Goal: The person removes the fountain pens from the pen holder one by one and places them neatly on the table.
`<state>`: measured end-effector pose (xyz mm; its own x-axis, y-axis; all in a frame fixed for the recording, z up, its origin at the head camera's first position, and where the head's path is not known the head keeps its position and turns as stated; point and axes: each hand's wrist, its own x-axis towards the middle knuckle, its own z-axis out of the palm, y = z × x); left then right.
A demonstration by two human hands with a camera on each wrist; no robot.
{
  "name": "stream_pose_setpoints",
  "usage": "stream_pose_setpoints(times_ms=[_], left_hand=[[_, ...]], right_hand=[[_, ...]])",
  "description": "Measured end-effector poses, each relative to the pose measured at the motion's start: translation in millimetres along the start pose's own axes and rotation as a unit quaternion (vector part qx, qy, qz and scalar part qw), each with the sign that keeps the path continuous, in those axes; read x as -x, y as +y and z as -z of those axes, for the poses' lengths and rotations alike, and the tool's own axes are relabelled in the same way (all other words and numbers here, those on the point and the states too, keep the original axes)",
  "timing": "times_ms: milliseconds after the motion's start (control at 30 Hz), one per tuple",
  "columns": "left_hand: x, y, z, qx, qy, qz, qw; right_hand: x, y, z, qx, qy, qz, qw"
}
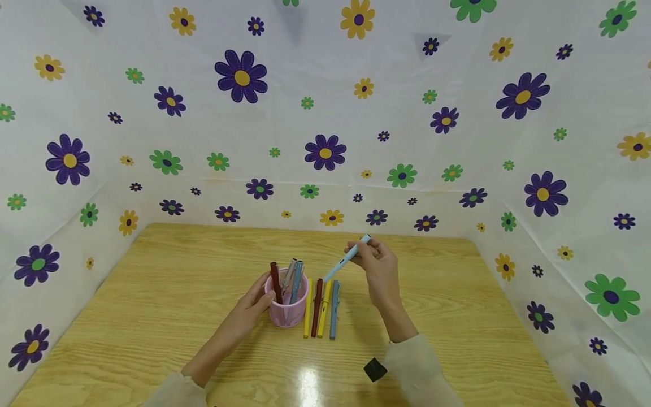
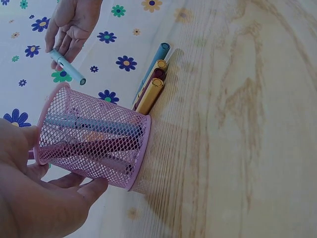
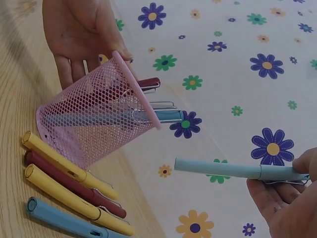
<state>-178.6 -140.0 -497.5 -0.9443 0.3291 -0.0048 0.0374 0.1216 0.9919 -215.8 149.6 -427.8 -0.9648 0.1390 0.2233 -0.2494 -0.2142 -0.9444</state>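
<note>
A pink mesh cup (image 1: pixel 287 302) (image 2: pixel 94 139) (image 3: pixel 94 116) stands on the wooden table (image 1: pixel 152 294) with three pens in it, dark red, grey and blue. My left hand (image 1: pixel 254 305) (image 2: pixel 34 198) cups its left side, fingers lightly curved against the mesh. My right hand (image 1: pixel 373 263) (image 3: pixel 287 193) pinches a light blue pen (image 1: pixel 347 259) (image 2: pixel 67 67) (image 3: pixel 237 170) by its upper end, held slanted in the air just right of the cup. Several more pens (image 1: pixel 320 308) (image 3: pixel 74 191), yellow, dark red and blue, lie side by side on the table right of the cup.
A small black object (image 1: pixel 374 369) lies near my right sleeve at the table's front. White cloth with printed flowers (image 1: pixel 325 113) walls the table at the back and both sides.
</note>
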Motion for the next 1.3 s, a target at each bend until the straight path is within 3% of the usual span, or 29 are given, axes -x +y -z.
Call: stream_pose_setpoints(times_ms=[933, 1300], left_hand=[[2.0, 3.1, -0.3, -0.006, 0.006, 0.010, 0.9999], [1.7, 4.0, -0.4, -0.005, 0.004, 0.007, 1.0000]], right_hand=[[7.8, 9.5, 45.2, 0.067, 0.026, -0.047, 0.996], [10.0, 16.4, 53.9, 0.083, 0.015, -0.056, 0.995]])
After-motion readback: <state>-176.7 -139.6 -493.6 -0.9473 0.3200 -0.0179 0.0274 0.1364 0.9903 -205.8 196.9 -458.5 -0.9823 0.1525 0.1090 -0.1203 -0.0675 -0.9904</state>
